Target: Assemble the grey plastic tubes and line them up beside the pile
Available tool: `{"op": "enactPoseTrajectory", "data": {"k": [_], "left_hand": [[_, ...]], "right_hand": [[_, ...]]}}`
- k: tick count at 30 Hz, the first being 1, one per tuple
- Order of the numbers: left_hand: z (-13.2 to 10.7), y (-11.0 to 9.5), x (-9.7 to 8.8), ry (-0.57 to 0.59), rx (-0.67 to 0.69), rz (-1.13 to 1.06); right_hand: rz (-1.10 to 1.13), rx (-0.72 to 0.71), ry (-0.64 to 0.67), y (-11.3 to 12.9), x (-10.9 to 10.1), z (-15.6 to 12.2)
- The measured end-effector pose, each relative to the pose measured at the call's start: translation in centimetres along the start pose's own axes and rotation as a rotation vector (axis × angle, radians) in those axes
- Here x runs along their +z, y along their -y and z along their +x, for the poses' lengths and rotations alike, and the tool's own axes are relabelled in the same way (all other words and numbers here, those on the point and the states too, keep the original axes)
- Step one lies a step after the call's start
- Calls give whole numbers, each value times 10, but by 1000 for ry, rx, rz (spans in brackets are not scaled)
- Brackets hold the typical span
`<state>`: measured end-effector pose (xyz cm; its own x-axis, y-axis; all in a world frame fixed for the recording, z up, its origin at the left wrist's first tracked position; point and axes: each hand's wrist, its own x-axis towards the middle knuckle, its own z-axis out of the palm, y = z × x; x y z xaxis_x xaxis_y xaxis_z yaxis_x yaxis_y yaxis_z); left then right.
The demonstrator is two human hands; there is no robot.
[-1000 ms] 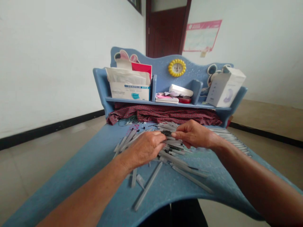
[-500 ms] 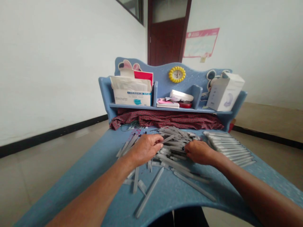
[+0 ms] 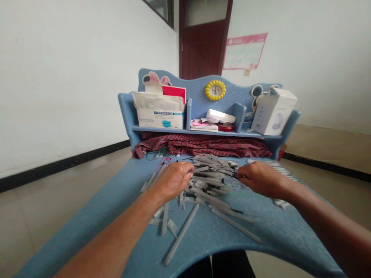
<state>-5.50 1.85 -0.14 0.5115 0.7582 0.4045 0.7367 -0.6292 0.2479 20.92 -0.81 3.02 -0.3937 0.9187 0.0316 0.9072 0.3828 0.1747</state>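
A loose heap of grey plastic pen tubes [image 3: 210,175] lies in the middle of the blue desk [image 3: 121,193]. My left hand [image 3: 173,179] rests on the heap's left side, fingers curled on some tubes. My right hand [image 3: 259,178] is at the heap's right edge, fingers closed in a pinch on something I cannot make out. Behind its wrist lies a tidy row of grey tubes [image 3: 282,168], partly hidden by the hand. Several single tubes [image 3: 181,233] lie scattered toward the near edge.
A red checked cloth [image 3: 203,146] is bunched under the desk's shelf. On the shelf stand a mask box [image 3: 159,112], a white carton [image 3: 272,110], flat pink items [image 3: 204,124] and a yellow clock [image 3: 215,90]. A dark door [image 3: 203,42] is behind.
My right hand moved from the heap's middle to its right edge, now covering part of the tidy row. My left hand stayed on the heap's left. The camera tilted slightly.
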Motion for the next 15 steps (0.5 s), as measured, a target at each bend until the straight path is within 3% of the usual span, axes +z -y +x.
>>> {"op": "enactPoseTrajectory", "data": {"k": [15], "left_hand": [[-2, -11, 1, 82, 96, 243]], "right_hand": [[-233, -65, 13, 13, -7, -3]]}}
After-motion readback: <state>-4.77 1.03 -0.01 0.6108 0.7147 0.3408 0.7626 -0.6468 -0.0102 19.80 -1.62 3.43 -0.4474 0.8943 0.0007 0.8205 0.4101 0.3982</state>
